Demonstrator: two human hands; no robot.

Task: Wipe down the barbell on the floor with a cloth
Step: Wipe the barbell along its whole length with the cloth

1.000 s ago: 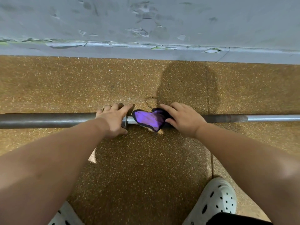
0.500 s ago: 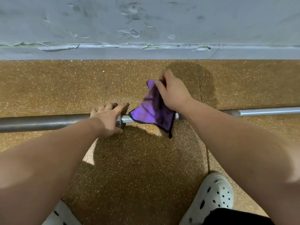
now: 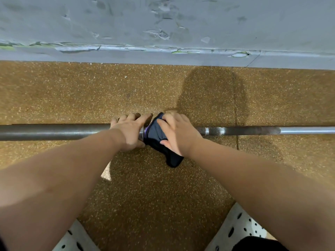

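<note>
Entry: one barbell lies flat on the speckled floor, parallel to the grey wall and running off both edges of view. My left hand is closed over the thick dark sleeve, right at the collar. My right hand is clamped on the one cloth, pressing it around the thinner shaft just beside the collar; a loose tail of cloth hangs onto the floor below my wrist.

Handling, as judged: the bar is steel, heavy and rigid, and round, so it should roll if pushed sideways. Best steadied from above at the sleeve, where my left hand already sits. The bright stretch of shaft to the right looks smooth, so the cloth should slide easily there. The cloth is soft and limp; it needs a full wrap and a squeeze, or it will bunch.

Whether the cloth goes fully round the underside I cannot tell; my hand hides it.

Count: barbell one, cloth one, hands two, white shoes two.
</note>
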